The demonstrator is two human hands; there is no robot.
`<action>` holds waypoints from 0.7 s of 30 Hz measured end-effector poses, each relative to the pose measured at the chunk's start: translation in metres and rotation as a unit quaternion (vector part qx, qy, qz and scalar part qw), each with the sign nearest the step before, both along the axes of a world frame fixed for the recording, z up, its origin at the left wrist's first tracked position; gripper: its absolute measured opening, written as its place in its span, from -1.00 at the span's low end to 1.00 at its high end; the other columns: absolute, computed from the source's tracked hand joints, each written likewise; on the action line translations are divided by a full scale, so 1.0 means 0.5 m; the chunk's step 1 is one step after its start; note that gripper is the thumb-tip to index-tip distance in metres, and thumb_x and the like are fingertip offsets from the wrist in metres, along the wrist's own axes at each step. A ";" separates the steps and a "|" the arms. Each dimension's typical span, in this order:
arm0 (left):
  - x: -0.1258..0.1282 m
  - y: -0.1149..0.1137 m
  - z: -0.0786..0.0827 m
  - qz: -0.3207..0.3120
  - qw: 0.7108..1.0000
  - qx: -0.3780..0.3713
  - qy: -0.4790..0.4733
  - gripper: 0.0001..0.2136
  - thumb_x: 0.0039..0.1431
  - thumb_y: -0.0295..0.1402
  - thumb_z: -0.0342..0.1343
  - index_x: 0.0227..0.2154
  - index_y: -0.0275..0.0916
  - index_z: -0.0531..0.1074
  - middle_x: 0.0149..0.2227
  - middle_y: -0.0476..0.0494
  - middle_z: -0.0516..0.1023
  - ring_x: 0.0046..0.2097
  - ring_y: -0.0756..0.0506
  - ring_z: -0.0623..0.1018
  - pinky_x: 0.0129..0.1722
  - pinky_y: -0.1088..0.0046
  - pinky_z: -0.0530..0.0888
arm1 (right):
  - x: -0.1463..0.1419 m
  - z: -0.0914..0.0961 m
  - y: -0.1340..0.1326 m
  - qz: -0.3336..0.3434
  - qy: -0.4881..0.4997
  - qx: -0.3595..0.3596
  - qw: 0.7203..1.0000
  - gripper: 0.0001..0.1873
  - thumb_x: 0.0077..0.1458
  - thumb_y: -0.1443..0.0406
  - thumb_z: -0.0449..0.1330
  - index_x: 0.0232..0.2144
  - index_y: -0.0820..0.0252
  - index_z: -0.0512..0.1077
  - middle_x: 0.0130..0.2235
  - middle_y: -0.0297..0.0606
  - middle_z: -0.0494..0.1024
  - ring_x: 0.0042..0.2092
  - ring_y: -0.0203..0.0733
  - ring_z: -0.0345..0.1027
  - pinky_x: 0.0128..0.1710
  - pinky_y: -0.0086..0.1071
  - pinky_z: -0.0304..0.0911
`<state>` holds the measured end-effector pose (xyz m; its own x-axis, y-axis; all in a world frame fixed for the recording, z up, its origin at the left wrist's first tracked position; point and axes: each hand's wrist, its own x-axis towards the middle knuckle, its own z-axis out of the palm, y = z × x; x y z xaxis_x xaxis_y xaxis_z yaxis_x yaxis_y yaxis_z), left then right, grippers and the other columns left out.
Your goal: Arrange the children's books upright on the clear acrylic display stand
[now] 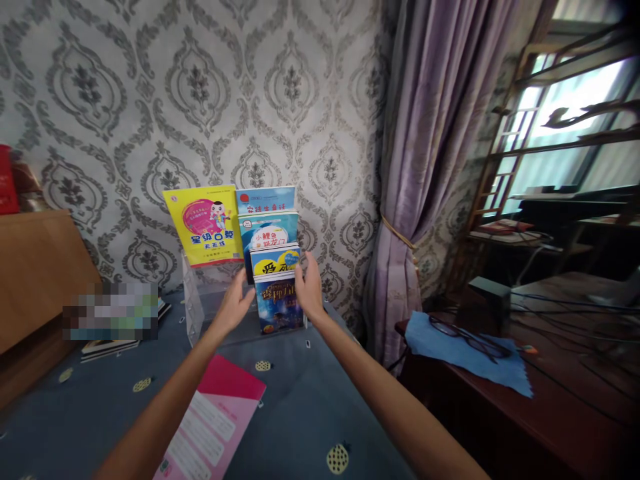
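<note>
A clear acrylic book rack (194,303) stands against the wall, with books in stepped rows. In its right section are a light blue book (265,198), a teal book (270,230), a yellow-and-blue book (267,265) and, in front, a dark blue book (277,307). A yellow workbook (207,223) leans at the rear left. My right hand (309,288) grips the right edges of the front books, its thumb by the covers. Beside their left edges is my left hand (236,301), fingers apart; whether it touches them I cannot tell.
A pink book (225,407) lies on the blue pineapple-print cloth (295,413) between my forearms. A blurred-out stack (113,313) is at left, by a wooden cabinet (45,267). Right, a dark red desk (465,413) holds glasses (470,339) on a blue cloth (425,343), and cables.
</note>
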<state>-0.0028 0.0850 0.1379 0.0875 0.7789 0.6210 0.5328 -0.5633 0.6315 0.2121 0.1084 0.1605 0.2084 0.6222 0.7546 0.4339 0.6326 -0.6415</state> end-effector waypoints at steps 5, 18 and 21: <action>-0.083 -0.155 -0.175 0.099 0.979 -0.075 0.160 -0.41 0.26 -0.13 -0.10 0.28 -0.31 0.19 0.37 -0.42 0.17 0.38 -0.27 0.20 0.32 0.00 0.19 | -0.049 -0.097 -0.148 0.124 -0.139 0.097 0.978 -0.61 0.33 0.34 -0.07 0.13 0.08 0.34 0.11 -0.13 0.50 0.18 -0.14 0.33 0.23 -0.12 0.24; -0.169 -0.393 -0.250 0.265 0.843 -0.237 0.404 -0.43 0.36 -0.16 -0.24 0.32 -0.37 0.16 0.36 -0.44 0.15 0.40 -0.30 0.13 0.28 -0.11 0.15 | -0.151 -0.239 -0.263 0.241 -0.440 -0.159 0.850 -0.62 0.33 0.29 0.03 0.13 0.24 0.40 0.20 0.01 0.42 0.24 -0.05 0.24 0.27 -0.11 0.07; -0.181 -0.384 -0.265 0.234 0.868 -0.192 0.393 -0.45 0.37 -0.13 -0.23 0.29 -0.33 0.21 0.34 -0.43 0.20 0.38 -0.31 0.18 0.27 -0.13 0.19 | -0.136 -0.234 -0.274 0.229 -0.437 -0.150 0.857 -0.68 0.31 0.31 0.06 0.05 0.24 0.45 0.08 -0.04 0.50 0.12 -0.08 0.29 0.18 -0.18 0.15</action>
<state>-0.0933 -0.1072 0.0053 -0.0150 0.9799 0.1987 0.9980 0.0024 0.0636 0.1439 -0.0287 0.0433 -0.6727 0.6807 0.2900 0.5816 0.7288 -0.3614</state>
